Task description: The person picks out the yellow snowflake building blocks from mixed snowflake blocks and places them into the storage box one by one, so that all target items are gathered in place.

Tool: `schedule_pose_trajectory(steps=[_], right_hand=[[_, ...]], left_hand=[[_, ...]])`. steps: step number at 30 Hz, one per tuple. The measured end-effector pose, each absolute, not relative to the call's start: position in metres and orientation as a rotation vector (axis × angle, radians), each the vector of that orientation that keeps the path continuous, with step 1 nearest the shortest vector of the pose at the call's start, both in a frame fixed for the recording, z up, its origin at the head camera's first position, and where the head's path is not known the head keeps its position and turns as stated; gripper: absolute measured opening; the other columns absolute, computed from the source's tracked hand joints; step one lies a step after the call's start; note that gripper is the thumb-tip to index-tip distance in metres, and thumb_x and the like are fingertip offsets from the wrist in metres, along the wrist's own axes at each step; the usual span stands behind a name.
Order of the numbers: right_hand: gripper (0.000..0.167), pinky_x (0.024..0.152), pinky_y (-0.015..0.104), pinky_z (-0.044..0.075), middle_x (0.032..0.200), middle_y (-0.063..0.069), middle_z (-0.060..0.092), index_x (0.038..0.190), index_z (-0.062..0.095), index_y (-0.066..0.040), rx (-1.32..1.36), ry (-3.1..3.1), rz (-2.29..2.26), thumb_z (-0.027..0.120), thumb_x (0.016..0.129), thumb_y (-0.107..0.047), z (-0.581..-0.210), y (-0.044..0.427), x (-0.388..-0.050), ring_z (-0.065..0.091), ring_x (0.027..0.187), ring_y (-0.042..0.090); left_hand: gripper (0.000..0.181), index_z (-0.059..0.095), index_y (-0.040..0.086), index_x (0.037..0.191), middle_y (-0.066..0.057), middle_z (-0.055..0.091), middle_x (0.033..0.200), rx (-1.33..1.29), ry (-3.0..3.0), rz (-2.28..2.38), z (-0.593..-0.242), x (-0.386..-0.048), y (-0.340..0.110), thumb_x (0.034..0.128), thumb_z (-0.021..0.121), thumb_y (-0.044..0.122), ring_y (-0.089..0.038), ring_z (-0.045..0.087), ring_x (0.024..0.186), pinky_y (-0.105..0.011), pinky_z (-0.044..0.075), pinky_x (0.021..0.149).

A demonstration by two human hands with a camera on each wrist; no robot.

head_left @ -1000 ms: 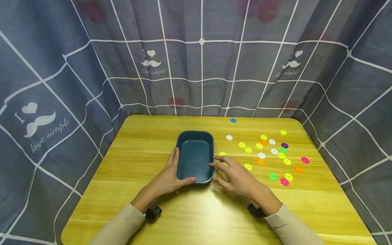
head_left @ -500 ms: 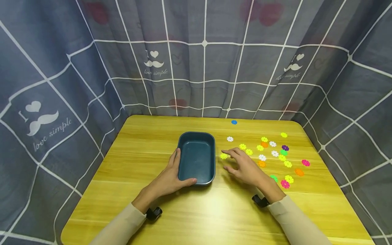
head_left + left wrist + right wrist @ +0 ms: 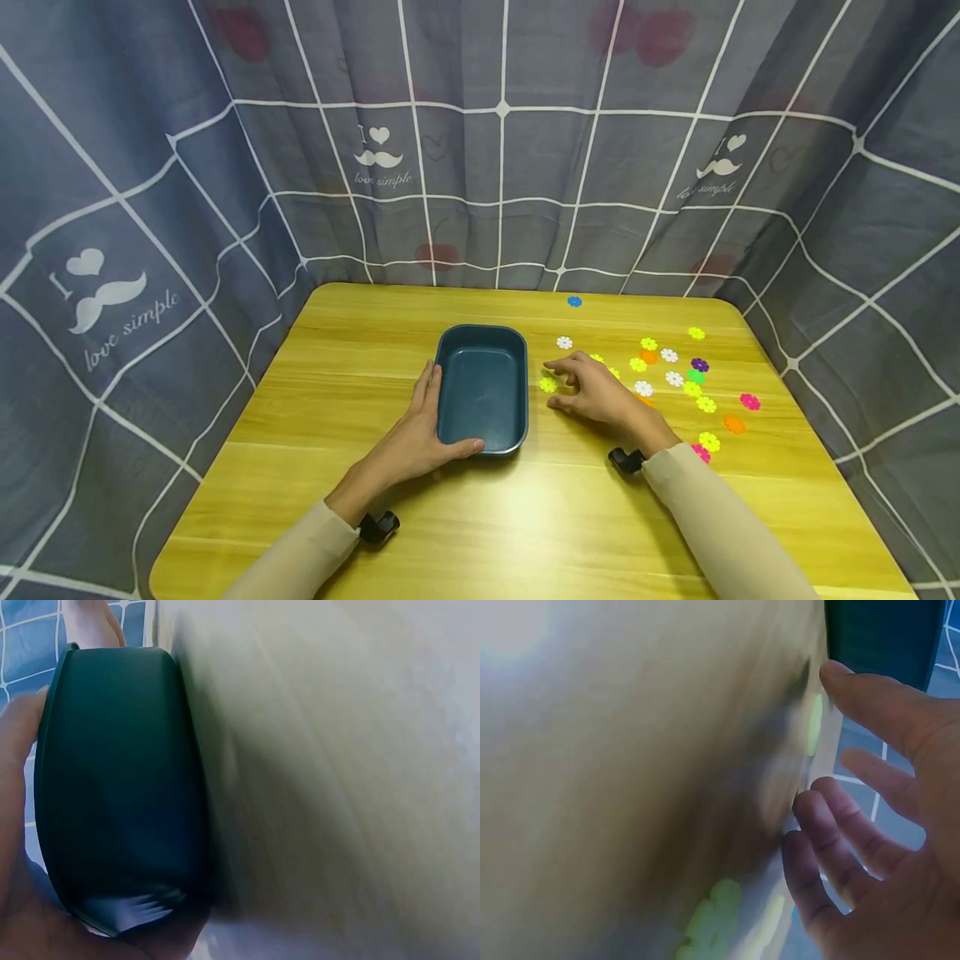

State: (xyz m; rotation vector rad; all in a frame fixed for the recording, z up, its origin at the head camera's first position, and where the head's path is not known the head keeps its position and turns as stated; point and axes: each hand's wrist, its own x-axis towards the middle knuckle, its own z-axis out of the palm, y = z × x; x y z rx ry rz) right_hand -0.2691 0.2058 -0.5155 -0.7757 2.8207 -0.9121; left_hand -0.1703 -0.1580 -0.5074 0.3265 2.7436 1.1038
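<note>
A dark teal rectangular tray [image 3: 482,392] stands on the table, nothing inside it. My left hand [image 3: 415,437] holds its near left corner, fingers along the left side and thumb over the near rim. In the left wrist view the outer wall of the tray [image 3: 124,772] fills the space beside that hand. To the right of the tray, my right hand [image 3: 597,396] hovers low with parted, slightly bent fingers and no piece visible in them. A yellow flower-shaped disc [image 3: 548,385] lies just beyond its fingertips; in the right wrist view a yellow disc [image 3: 815,724] shows near the thumb.
Several flower-shaped discs in yellow, white, orange, green, pink and purple lie scattered over the right of the wooden table [image 3: 337,333]. A white disc [image 3: 564,342] and a blue disc [image 3: 574,302] lie farther back. A grey checked curtain [image 3: 465,158] hangs round the table.
My right hand has left the tray's right edge and moved right, to beside the near yellow disc, its fingers now a little more bent. The left hand stays on the tray.
</note>
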Motion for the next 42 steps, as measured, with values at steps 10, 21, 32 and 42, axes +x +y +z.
schedule_pose_trajectory(steps=[10,21,32,42], right_hand=[[0.045,0.079,0.029,0.048,0.117,0.012,0.073,0.138,0.086,-0.009,-0.690,2.771,-1.009,0.099,0.097,-0.020,-0.525,0.203,-0.286,0.057,0.089,0.017],[0.029,0.075,0.024,0.052,0.111,0.005,0.083,0.121,0.093,-0.012,-0.608,2.751,-1.098,0.100,0.095,-0.019,-0.528,0.198,-0.289,0.064,0.086,0.014],[0.026,0.080,0.024,0.060,0.106,0.003,0.087,0.119,0.092,-0.009,-0.696,2.731,-1.017,0.099,0.095,-0.016,-0.521,0.197,-0.295,0.072,0.085,0.008],[0.022,0.080,0.023,0.061,0.106,0.002,0.090,0.113,0.092,-0.010,-0.783,2.723,-0.987,0.100,0.095,-0.017,-0.519,0.199,-0.298,0.074,0.087,0.006]], left_hand=[[0.148,-0.003,0.010,0.188,-0.006,-0.013,0.199,0.314,2.770,1.087,-0.507,-0.169,-0.156,0.0921,0.093,0.068,-0.052,0.041,0.173,-0.069,0.052,0.128],[0.148,-0.005,0.013,0.189,-0.002,-0.017,0.198,0.319,2.771,1.080,-0.506,-0.167,-0.157,0.0923,0.094,0.067,-0.052,0.042,0.173,-0.069,0.053,0.127],[0.149,-0.006,0.016,0.189,0.000,-0.016,0.198,0.301,2.770,1.089,-0.508,-0.167,-0.156,0.0914,0.094,0.067,-0.053,0.045,0.171,-0.069,0.054,0.125],[0.152,-0.006,0.012,0.188,-0.001,-0.018,0.198,0.323,2.769,1.070,-0.505,-0.169,-0.156,0.0905,0.094,0.070,-0.052,0.046,0.170,-0.067,0.054,0.126]])
